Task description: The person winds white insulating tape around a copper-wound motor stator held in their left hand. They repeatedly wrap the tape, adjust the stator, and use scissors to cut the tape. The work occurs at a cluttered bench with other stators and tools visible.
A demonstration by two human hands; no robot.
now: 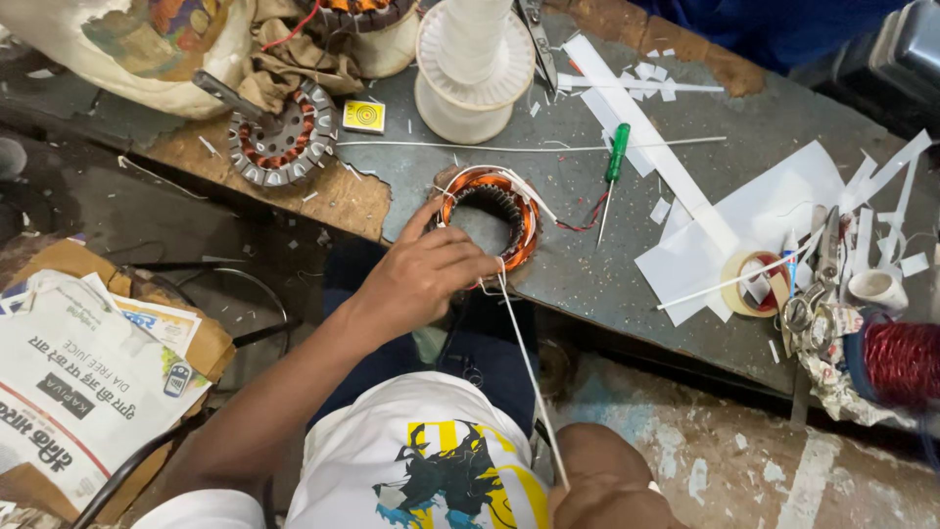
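Nearest the camera, the right hand [612, 485] sits low at the bottom edge, closed into a fist around the near end of a white cord [529, 372], which runs taut up and away from it. The cord leads to the left hand [426, 274], whose fingers are curled narrow, fingertips pinching the cord where it meets the rim of the stator [490, 217], while the thumb reaches up against the copper winding. The stator, a ring of orange-copper coils with a dark slotted core, lies flat near the front edge of the grey workbench [627, 284]. The step in hand looks like lacing the coil ends with cord: one hand guides it at the winding, the other draws it tight. The next move would seem to call for steady tension and a careful feed through the next gap. Just beyond lie a green-handled screwdriver [614, 162] and white paper strips [646, 127]; farther off, a second stator [282, 137] and a white spool [472, 64]
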